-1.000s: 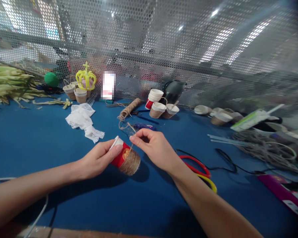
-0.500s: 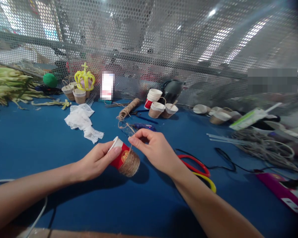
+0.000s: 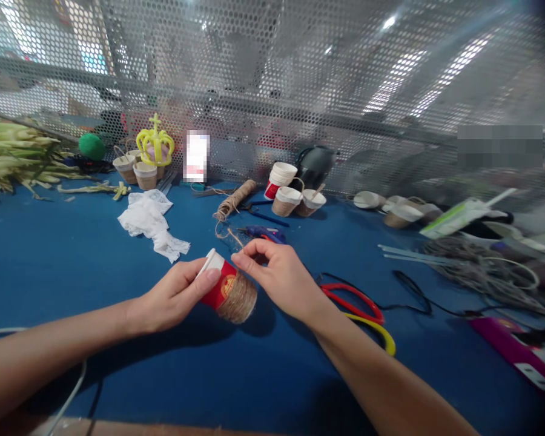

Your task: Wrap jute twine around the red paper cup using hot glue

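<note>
My left hand (image 3: 177,292) is closed around a red and white paper cup (image 3: 215,284), tilted on its side with its rim toward the upper left. Brown twine (image 3: 238,301) is wound in close turns around the cup's base end. Thumb and fingers of my right hand (image 3: 277,271) pinch the twine just above the wound part. From there the strand runs back in a loose loop toward a twine roll (image 3: 236,198) lying on the table. Behind my right hand lies a blue glue gun (image 3: 262,232).
Twine-wrapped cups (image 3: 287,201) stand at the back beside stacked paper cups (image 3: 281,174). White cloth (image 3: 148,218) lies left of centre. Scissors with red and yellow handles (image 3: 356,301) rest under my right forearm. A purple power strip (image 3: 511,351) and tangled cord (image 3: 472,266) lie at right.
My right hand has shifted slightly left and toward the cup, still pinching the twine. The cup and my left hand have barely moved.
</note>
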The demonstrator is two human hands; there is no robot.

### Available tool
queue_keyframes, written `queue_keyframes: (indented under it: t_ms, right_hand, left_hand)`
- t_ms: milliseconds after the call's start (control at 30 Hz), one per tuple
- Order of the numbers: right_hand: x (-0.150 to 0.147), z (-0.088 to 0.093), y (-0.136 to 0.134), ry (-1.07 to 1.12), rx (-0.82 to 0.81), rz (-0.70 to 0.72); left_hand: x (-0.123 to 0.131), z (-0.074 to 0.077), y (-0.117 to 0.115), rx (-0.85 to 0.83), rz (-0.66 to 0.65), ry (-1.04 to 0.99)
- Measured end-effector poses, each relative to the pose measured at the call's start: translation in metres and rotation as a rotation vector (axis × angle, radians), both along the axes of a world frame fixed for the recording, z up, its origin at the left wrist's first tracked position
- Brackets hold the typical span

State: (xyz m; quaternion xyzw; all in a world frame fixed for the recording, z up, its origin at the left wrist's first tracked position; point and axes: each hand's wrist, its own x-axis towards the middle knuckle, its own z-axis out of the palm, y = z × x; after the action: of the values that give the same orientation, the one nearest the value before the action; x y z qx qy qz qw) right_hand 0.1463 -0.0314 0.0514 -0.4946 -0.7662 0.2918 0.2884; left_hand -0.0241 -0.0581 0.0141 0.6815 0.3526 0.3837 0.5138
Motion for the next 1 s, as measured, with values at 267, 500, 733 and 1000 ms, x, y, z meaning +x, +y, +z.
queue_keyframes:
  t_ms: [267, 500, 733, 1000]
  right_hand:
    - [-0.002, -0.005, 0.002, 0.018, -0.029, -0.016]
    - [0.005, -0.006, 0.008, 0.056, -0.106, 0.04]
    - [0.006, -0.012, 0.005, 0.2, -0.295, 0.206]
    - [0.009, -0.012, 0.005, 0.208, -0.3, 0.19]
  left_hand:
    - [0.002, -0.003, 0.001, -0.1, 0.029, -0.084]
    - [0.007, -0.009, 0.014, -0.246, 0.259, -0.312]
    - [0.003, -0.011, 0.015, -0.232, 0.222, -0.37]
    - [0.0, -0.008, 0.015, -0.206, 0.167, -0.265]
